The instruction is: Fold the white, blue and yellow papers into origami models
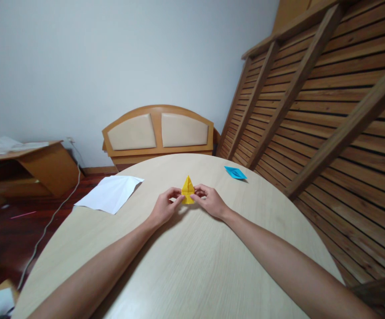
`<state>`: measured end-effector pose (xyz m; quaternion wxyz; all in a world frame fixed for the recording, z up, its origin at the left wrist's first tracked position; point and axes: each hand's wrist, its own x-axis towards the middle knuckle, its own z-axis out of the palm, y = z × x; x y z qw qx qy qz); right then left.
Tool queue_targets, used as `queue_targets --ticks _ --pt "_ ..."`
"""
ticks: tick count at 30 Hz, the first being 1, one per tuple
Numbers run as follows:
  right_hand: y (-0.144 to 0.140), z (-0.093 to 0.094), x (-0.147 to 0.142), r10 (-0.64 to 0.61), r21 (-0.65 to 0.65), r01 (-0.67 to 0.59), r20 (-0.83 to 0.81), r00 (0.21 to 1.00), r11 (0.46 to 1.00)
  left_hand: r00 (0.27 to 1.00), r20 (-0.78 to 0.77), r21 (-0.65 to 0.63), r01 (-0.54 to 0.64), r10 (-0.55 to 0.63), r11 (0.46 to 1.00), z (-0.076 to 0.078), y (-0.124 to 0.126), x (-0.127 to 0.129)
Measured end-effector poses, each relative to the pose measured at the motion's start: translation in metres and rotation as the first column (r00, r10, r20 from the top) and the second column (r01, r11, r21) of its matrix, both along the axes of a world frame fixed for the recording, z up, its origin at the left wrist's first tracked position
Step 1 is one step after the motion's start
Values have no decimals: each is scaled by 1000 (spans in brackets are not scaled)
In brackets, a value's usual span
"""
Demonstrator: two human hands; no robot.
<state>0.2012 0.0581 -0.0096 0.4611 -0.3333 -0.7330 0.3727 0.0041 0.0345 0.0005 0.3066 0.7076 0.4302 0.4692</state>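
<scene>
A small piece of folded yellow paper (188, 186) is held up just above the middle of the round table, its pointed tip upward and a creased band across its lower part. My left hand (167, 204) pinches its left side between thumb and fingers. On the opposite side, my right hand (211, 201) grips the paper the same way, thumb toward me. The fingertips behind the paper are partly hidden. Farther back to the right lies a folded blue paper shape (235, 173), touched by neither hand.
A white sheet (110, 193) lies at the left edge of the pale wooden table (192, 261). Beyond the table stands a headboard (158, 128) with cream panels. Wooden slats (312, 115) lean along the right. At the left are a low desk (51, 170) and a cable (54, 217).
</scene>
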Motion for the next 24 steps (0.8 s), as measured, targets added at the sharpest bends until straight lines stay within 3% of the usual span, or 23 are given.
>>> queue_targets --ticks 10,15,24 --pt "-1 -1 0 50 -48 -50 8 999 998 999 -28 -19 20 -20 1000 -1 0 -1" --pt "-1 -2 0 39 -105 -45 -56 998 993 999 34 -87 31 -28 996 -5 3 -1" --pt "-1 -3 0 38 -70 -43 -74 997 997 989 142 -119 67 -50 991 -10 5 -1"
